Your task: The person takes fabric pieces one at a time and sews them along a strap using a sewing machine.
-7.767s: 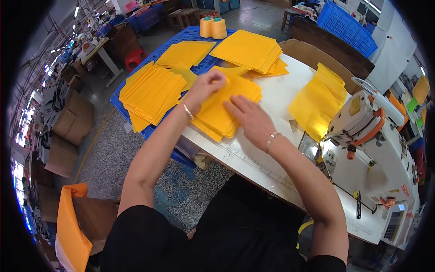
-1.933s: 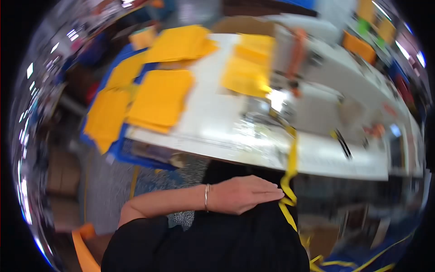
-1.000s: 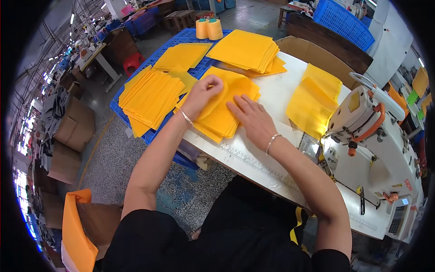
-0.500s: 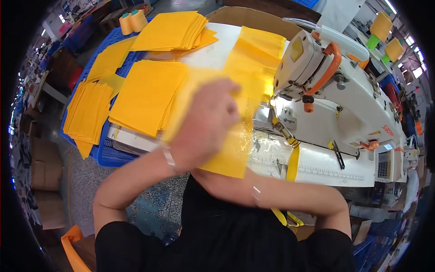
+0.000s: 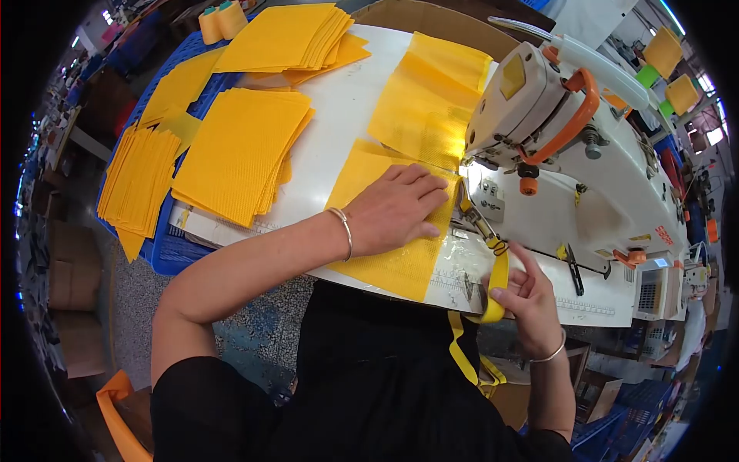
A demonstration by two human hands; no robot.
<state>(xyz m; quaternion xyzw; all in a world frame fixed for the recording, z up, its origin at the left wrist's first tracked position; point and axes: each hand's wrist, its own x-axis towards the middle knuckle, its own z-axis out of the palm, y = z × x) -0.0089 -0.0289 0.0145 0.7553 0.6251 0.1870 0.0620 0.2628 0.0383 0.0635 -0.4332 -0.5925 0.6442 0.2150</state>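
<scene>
My left hand (image 5: 400,208) lies with its fingers spread on a yellow fabric piece (image 5: 362,169), pressing it flat at the left of the sewing machine's needle area. Behind it, a second yellow piece (image 5: 431,96) reaches under the head of the white and orange sewing machine (image 5: 512,108). My right hand (image 5: 527,296) pinches a yellow tape (image 5: 498,283) between thumb and fingers near the table's front edge. The tape runs up into a metal guide (image 5: 481,219) and hangs down in loops below the table.
Yellow stacks lie at the left: one on the white table (image 5: 242,154), one behind it (image 5: 285,38), one on the blue crate (image 5: 138,181). Two thread cones (image 5: 223,21) stand at the back. Black snips (image 5: 575,269) lie right of my right hand.
A yellow piece has come from the stack to beside the machine. My left hand has settled flat on it. My right hand has moved right and taken hold of the tape.
</scene>
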